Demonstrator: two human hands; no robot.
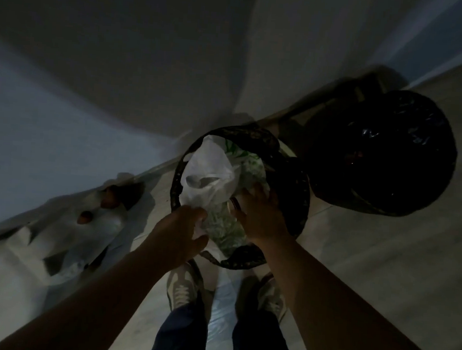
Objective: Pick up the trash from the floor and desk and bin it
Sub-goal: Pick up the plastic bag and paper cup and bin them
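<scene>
A round dark bin (299, 196) stands on the floor in front of my feet, stuffed with a white plastic bag (211, 170) and green-printed wrapping (226, 226). My left hand (184, 234) is at the bin's near rim and pinches the lower edge of the white bag. My right hand (260, 215) reaches into the bin, palm down, and presses on the green-printed trash. Its fingertips are hidden in the contents. The room is dim and the picture is blurred.
A second round bin with a black liner (381, 152) stands to the right, against the wall. A white plastic bag (84, 230) with brown round items lies on the floor at the left. A clear plastic sheet (223, 305) lies between my shoes.
</scene>
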